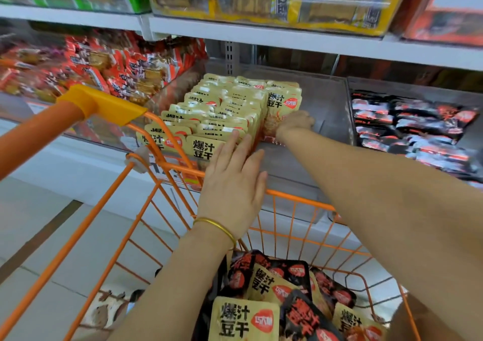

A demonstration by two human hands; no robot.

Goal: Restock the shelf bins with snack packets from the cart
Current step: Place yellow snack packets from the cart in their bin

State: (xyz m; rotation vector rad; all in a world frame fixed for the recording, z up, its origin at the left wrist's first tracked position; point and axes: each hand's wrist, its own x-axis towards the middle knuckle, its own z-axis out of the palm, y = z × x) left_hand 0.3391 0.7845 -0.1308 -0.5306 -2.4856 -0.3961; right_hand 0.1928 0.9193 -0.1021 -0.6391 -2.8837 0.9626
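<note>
Big picture first: the shelf (287, 37) runs across the top, with the orange cart (300, 197) nosed up under it. The clear bin (326, 100) holds tan packets (209, 110) standing on edge, faces to the aisle, in three rows running front to back, too blurred to count singly. The right hand (295, 124) has its grip closed round the foot of an upright packet (281, 103), long axis vertical; its fingers are hidden. The left hand (232, 178) has straight fingers pressed on the front packets. Down in the cart, three tan packets lie among black packets (300, 314), cut off below.
</note>
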